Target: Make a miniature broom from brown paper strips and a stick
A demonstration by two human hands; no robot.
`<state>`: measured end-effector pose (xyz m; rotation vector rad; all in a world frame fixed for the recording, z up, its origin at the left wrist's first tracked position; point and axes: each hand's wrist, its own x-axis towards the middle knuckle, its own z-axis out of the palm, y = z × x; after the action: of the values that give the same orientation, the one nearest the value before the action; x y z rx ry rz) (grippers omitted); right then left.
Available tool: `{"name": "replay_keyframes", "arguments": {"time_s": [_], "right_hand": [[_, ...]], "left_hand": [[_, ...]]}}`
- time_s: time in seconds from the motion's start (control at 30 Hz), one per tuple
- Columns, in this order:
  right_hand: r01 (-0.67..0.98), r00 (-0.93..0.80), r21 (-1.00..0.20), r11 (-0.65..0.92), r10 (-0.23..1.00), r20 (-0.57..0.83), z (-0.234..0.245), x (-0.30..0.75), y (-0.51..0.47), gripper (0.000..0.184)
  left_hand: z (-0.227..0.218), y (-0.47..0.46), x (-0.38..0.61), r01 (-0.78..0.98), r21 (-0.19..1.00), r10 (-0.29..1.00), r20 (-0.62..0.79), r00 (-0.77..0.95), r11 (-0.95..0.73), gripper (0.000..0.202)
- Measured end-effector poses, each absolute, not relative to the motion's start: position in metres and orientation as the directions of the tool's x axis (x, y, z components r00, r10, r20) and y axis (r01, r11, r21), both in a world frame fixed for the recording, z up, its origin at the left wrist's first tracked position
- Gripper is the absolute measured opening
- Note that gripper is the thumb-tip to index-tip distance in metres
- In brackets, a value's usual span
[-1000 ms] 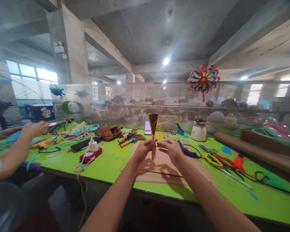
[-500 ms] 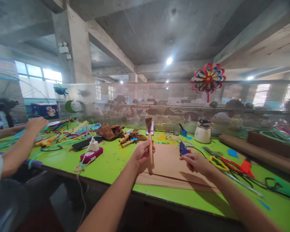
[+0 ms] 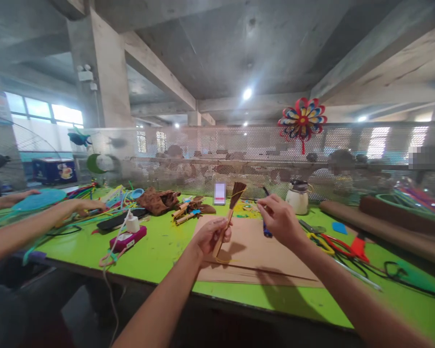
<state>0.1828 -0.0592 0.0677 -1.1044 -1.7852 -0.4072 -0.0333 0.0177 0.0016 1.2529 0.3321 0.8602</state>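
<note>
head view: tilted brush point(image 3: 231, 211) is gripped by closed left hand point(image 3: 210, 234) over card point(image 3: 252, 244) near tabletop point(image 3: 163, 244) front edge; grip of right hand point(image 3: 278, 216) cannot be determined.

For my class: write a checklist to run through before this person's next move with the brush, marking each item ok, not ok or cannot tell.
1. Left hand has the brush by its handle: ok.
2. Bristle end points up, leaning: ok.
3. Right hand has a grip on the thin yellow thread: cannot tell; too fine to follow.
4. Brown sheets lie with edges lined up: not ok, the near edges are staggered.
5. Phone is unblocked by the brush: ok.
6. Co-worker's hand is apart from the brush: ok, away to the left.
</note>
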Motion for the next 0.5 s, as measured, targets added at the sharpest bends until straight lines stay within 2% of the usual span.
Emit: {"name": "replay_keyframes", "arguments": {"time_s": [0.1, 0.2, 0.3, 0.37, 0.4, 0.5], "right_hand": [[0.904, -0.307, 0.084, 0.42, 0.497, 0.811, 0.087, 0.171, -0.057, 0.018], [0.901, -0.433, 0.339, 0.269, 0.581, 0.69, 0.094, 0.166, -0.05, 0.018], [0.85, -0.506, 0.457, 0.263, 0.652, 0.565, 0.091, 0.167, -0.045, 0.021], [0.845, -0.519, 0.433, 0.312, 0.671, 0.53, 0.088, 0.17, -0.043, 0.022], [0.866, -0.497, 0.358, 0.35, 0.678, 0.542, 0.086, 0.172, -0.043, 0.022], [0.906, -0.312, -0.037, 0.422, 0.724, 0.616, 0.085, 0.178, -0.04, 0.019]], "left_hand": [[0.001, 0.016, -0.032, -0.305, 0.952, 0.688, 0.207, 0.696, 0.023, 0.028], [0.0, 0.014, -0.029, -0.248, 0.969, 0.679, 0.18, 0.712, 0.004, 0.029], [-0.002, 0.011, -0.026, -0.217, 0.976, 0.671, 0.141, 0.728, 0.03, 0.03], [-0.002, 0.01, -0.025, -0.192, 0.98, 0.663, 0.111, 0.74, 0.05, 0.031], [-0.003, 0.01, -0.025, -0.18, 0.982, 0.662, 0.099, 0.743, 0.056, 0.032], [-0.003, 0.011, -0.024, -0.173, 0.983, 0.666, 0.086, 0.741, 0.065, 0.034]]}}
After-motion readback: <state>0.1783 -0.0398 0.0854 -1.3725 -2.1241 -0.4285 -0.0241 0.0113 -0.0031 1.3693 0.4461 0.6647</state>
